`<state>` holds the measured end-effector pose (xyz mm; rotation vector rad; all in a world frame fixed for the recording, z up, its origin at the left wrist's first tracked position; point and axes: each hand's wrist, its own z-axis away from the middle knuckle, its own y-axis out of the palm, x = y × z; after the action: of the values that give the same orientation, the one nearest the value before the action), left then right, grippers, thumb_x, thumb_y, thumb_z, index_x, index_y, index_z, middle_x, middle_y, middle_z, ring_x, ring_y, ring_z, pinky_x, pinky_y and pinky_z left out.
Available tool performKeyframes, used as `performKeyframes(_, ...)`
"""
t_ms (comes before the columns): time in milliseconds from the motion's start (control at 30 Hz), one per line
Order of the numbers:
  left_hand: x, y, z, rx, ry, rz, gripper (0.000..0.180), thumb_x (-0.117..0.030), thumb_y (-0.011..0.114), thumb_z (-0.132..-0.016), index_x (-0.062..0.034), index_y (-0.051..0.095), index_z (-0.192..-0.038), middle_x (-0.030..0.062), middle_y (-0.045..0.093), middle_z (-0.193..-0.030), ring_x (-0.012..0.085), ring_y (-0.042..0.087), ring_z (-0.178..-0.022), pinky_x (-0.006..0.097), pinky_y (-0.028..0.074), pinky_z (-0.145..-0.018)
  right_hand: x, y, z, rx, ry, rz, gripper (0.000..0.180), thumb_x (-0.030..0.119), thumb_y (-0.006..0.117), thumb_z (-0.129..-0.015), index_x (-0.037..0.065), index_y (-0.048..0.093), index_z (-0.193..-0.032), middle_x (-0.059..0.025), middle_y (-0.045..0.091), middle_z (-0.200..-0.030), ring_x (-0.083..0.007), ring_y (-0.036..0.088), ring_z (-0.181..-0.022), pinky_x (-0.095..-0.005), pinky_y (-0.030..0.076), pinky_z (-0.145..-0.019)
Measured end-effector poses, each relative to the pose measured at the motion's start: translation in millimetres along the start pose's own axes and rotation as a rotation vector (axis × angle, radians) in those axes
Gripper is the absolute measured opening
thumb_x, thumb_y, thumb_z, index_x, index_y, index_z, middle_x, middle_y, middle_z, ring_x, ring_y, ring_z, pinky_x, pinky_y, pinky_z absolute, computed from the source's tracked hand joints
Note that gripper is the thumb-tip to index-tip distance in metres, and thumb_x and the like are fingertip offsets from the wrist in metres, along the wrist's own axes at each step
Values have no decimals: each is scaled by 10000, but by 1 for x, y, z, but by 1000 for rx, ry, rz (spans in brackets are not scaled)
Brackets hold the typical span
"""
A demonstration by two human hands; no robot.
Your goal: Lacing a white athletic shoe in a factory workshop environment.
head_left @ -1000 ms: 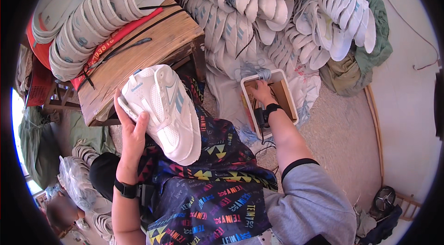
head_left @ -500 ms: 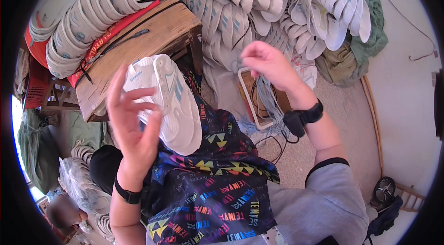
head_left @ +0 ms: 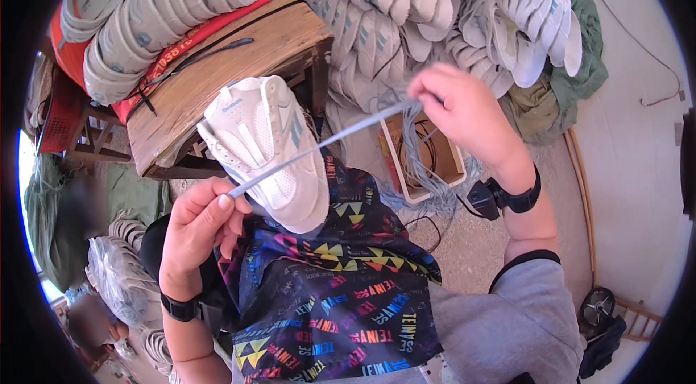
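A grey-blue shoelace (head_left: 355,127) is stretched between my two hands, slanting up to the right. Its lower end is pinched between the thumb and fingers of my left hand (head_left: 203,223). My right hand (head_left: 467,110), raised near the box of laces, is closed on the other end. Beneath the lace lies a white shoe upper (head_left: 279,145) with blue stripes and bare eyelet rows, its toe pointing toward me. It rests against my dark patterned apron (head_left: 341,275). Neither hand touches the shoe upper.
A white-rimmed box (head_left: 454,179) holds grey laces, some spilling over its side. Stacked shoe uppers (head_left: 377,29) fill the far side. More stand in a row (head_left: 156,18) on the wooden table (head_left: 239,58) at left. A blurred person (head_left: 90,319) is at lower left.
My left hand has moved down and closed on the lace, having been spread over the shoe upper. My right hand has moved to the right. The lace is now drawn taut.
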<state>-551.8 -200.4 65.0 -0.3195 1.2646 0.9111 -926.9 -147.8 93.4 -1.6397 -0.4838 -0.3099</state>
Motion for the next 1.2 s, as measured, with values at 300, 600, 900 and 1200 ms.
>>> performKeyframes(300, 2, 57, -15, 120, -104, -261, 192, -145, 482, -1018, -6, 613, -999, 24, 645, -794, 59, 525, -461, 196, 420, -430, 75, 92, -5, 346, -73, -1013, 311, 22, 453, -954, 23, 538, -1253, -83, 593, -1151, -163, 566, -1118, -299, 439, -955)
performKeyframes(600, 27, 20, -8, -107, -25, -185, 224, -207, 492, -1014, -28, 599, -933, -3, 621, -786, 56, 513, -465, 221, 413, -442, 88, 83, -43, 431, -88, -496, 160, 150, 661, -849, 33, 663, -959, -120, 646, -880, -253, 640, -816, -341, 499, -740)
performKeyframes(900, 33, 8, -24, -91, 19, -157, 285, -283, 507, -1018, -26, 624, -974, -2, 638, -780, 35, 485, -467, 188, 388, -451, 96, 103, -44, 290, -198, -421, 174, 134, 675, -850, 37, 685, -994, -85, 645, -906, -232, 627, -845, -334, 484, -760)
performKeyframes(1200, 39, 12, -28, -120, 67, -184, 293, -281, 517, -1015, -40, 646, -911, -16, 637, -781, 30, 480, -516, 183, 387, -488, 100, 104, -42, 231, -157, -550, 93, 75, 666, -847, 16, 676, -918, -70, 610, -873, -190, 601, -824, -293, 476, -709)
